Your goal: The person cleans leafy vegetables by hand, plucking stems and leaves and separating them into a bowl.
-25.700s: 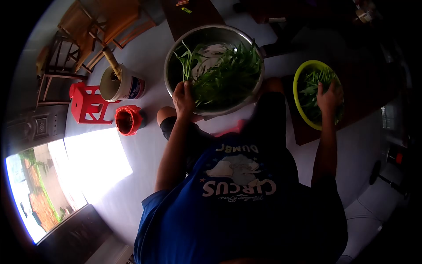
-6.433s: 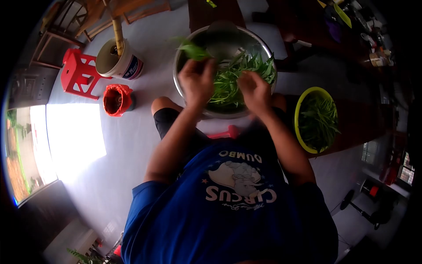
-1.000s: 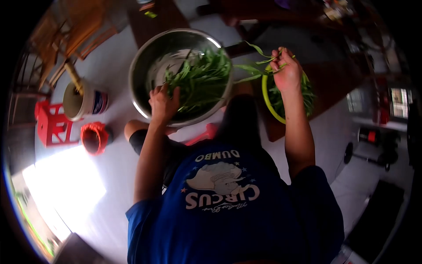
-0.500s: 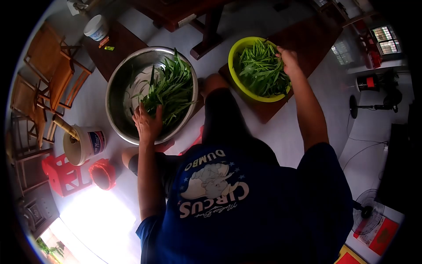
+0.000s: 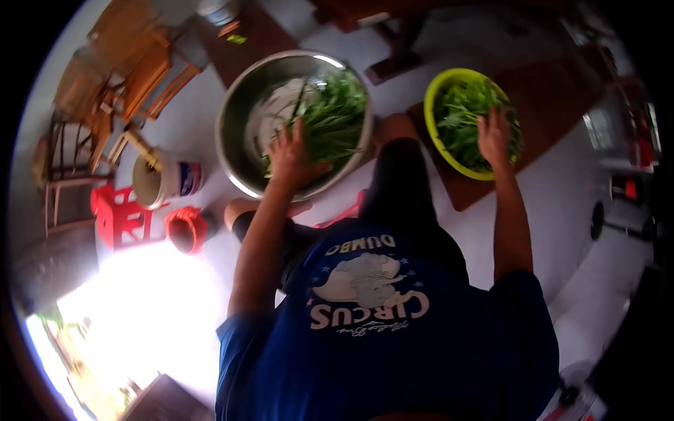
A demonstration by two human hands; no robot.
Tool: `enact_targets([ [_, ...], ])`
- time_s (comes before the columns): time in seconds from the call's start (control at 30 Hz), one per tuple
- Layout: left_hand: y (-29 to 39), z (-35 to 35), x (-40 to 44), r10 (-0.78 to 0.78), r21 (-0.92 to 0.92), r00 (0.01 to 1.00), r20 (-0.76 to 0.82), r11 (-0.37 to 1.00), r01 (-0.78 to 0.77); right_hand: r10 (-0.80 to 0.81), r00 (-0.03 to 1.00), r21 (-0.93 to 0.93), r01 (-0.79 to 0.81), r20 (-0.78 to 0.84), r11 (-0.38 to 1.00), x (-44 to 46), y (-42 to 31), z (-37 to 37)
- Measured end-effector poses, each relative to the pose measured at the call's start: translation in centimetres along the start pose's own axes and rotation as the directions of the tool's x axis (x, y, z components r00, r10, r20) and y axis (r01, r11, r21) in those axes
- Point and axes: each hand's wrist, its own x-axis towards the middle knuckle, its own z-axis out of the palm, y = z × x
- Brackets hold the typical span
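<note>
A large metal basin [image 5: 232, 151] stands in front of me, left of centre, with long leafy greens [image 5: 335, 112] heaped on its right side. Over the basin's near part is my left hand [image 5: 288, 154], its fingers spread at the edge of the greens. To the right, a yellow-green basket [image 5: 437, 137] holds more greens [image 5: 463, 105]. My right hand [image 5: 494, 137] rests on these at the basket's right side, fingers apart, with nothing visibly gripped. Some blur softens both hands.
A white bucket [image 5: 189, 179] with a thick stick, a red stool [image 5: 112, 210] and a red-lined bin [image 5: 186, 230] stand at the left. Wooden chairs [image 5: 147, 77] are behind them. The basket sits on a dark wooden bench [image 5: 547, 105].
About a second ago my right hand held a few stems raised near the basket; now it lies on the basket's greens without them. My left hand stays at the basin. The view has shifted.
</note>
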Motion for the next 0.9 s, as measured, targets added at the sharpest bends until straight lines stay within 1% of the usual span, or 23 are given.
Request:
enact_targets([
  [0.07, 0.4, 0.1, 0.5, -0.03, 0.102, 0.998, 0.047, 0.994, 0.025, 0.014, 1.0, -0.038, -0.014, -0.008, 0.999, 0.2, -0.7, -1.2],
  [0.1, 0.3, 0.3, 0.6, -0.01, 0.117, 0.998, 0.054, 0.993, 0.003, -0.029, 0.998, -0.027, 0.027, -0.061, 0.999, 0.2, -1.2, -2.1],
  [0.2, -0.2, 2.1, 1.6, -0.045, 0.215, 0.993, 0.106, 0.976, 0.021, -0.103, 0.973, 0.029, 0.112, -0.205, 0.993, 0.2, -3.9, -5.2],
  [0.23, -0.5, 2.6, 1.6, -0.028, 0.259, 0.996, 0.079, 0.966, 0.006, -0.149, 0.945, 0.046, 0.169, -0.291, 0.985, 0.0, -5.7, -6.5],
  [0.33, -2.5, 3.5, 3.1, -0.025, 0.127, 0.995, 0.1, 0.992, 0.012, -0.216, 0.931, 0.267, 0.298, -0.295, 0.917, -1.6, -10.7, -7.5],
  [0.37, -2.5, 3.1, 3.1, -0.031, 0.082, 0.994, 0.106, 0.996, 0.022, -0.223, 0.93, 0.334, 0.318, -0.292, 0.887, -2.0, -12.7, -7.3],
  [0.4, -2.4, 2.4, 3.0, -0.036, 0.037, 0.993, 0.115, 0.999, 0.032, -0.261, 0.928, 0.431, 0.356, -0.264, 0.829, -2.1, -14.8, -7.2],
  [0.43, -2.4, 2.1, 2.9, -0.041, -0.007, 0.992, 0.122, 0.999, 0.043, -0.307, 0.903, 0.456, 0.419, -0.301, 0.785, -2.1, -17.1, -6.9],
  [0.47, -2.5, 2.2, 2.8, -0.015, 0.007, 0.997, 0.077, 1.0, 0.014, -0.321, 0.905, 0.545, 0.424, -0.277, 0.724, -2.0, -19.7, -6.9],
  [0.5, -2.6, 2.7, 2.4, 0.012, 0.021, 0.999, 0.034, 1.0, -0.012, -0.346, 0.908, 0.572, 0.418, -0.237, 0.705, -1.6, -21.7, -6.3],
  [0.53, -2.6, 3.2, 2.2, 0.039, 0.036, 0.999, -0.008, 0.999, -0.039, -0.391, 0.884, 0.548, 0.466, -0.255, 0.695, -0.7, -23.5, -5.7],
  [0.57, -2.5, 3.8, 2.3, 0.037, 0.052, 0.999, -0.023, 0.998, -0.036, -0.403, 0.888, 0.598, 0.451, -0.223, 0.663, 0.1, -25.7, -5.4],
  [0.6, -2.4, 4.4, 2.3, 0.031, 0.068, 0.999, -0.037, 0.997, -0.029, -0.436, 0.87, 0.628, 0.474, -0.229, 0.617, 1.3, -27.9, -5.0],
  [0.63, -2.4, 4.9, 2.3, 0.026, 0.085, 0.998, -0.054, 0.996, -0.021, -0.479, 0.825, 0.607, 0.552, -0.299, 0.572, 2.7, -29.8, -3.9],
  [0.67, -2.4, 5.4, 2.2, 0.035, 0.103, 0.996, -0.079, 0.994, -0.027, -0.497, 0.829, 0.617, 0.536, -0.256, 0.576, 3.9, -32.0, -3.4],
  [0.7, -2.3, 5.5, 2.1, 0.035, 0.118, 0.996, -0.076, 0.993, -0.026, -0.526, 0.807, 0.61, 0.564, -0.268, 0.556, 5.4, -33.8, -2.2],
  [0.77, -2.0, 5.1, 1.8, 0.021, 0.118, 0.997, -0.071, 0.993, -0.013, -0.554, 0.809, 0.558, 0.557, -0.197, 0.615, 8.2, -37.8, -0.1],
  [0.8, -2.1, 5.6, 1.9, 0.017, 0.136, 0.994, -0.106, 0.991, -0.003, -0.617, 0.761, 0.522, 0.616, -0.199, 0.591, 9.8, -39.5, 0.9],
  [0.87, -2.4, 6.9, 2.1, 0.016, 0.175, 0.986, -0.165, 0.985, 0.013, -0.652, 0.727, 0.457, 0.665, -0.216, 0.59, 12.2, -42.6, 3.4],
  [0.9, -2.3, 7.1, 2.1, 0.025, 0.179, 0.981, -0.192, 0.984, 0.01, -0.67, 0.72, 0.408, 0.674, -0.177, 0.616, 13.2, -43.6, 4.5],
])
